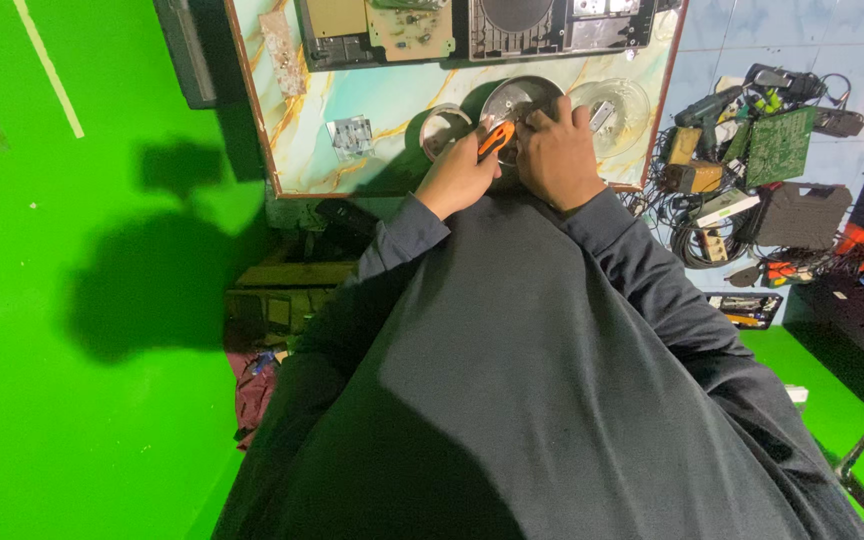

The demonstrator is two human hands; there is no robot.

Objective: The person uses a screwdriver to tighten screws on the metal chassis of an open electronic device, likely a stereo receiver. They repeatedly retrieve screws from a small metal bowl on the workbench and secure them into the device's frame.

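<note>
A round silver metal disc [514, 100] lies near the front edge of the worktop [392, 100], just ahead of your chest. Your right hand [555, 155] rests flat on top of it, fingers spread over its near side and pressing down, so part of the disc is hidden. Your left hand [460, 175] is closed around an orange-handled tool [495, 138], whose tip meets the disc's left edge; the tip itself is too small to make out.

Just left of the disc sits a smaller round metal ring [442, 128]. Just right of it lies a clear round plastic cover [617, 105]. Farther left on the marbled surface is a small grey metal bracket [351, 136]. Along the far edge sits an opened black appliance housing [472, 28] with a bare circuit board showing inside.

Your dark grey sleeves and garment fill the lower middle of the view. To the right, on the floor, lies a heap of cables, tools and a green circuit board [780, 145]. The floor to the left is bright green.
</note>
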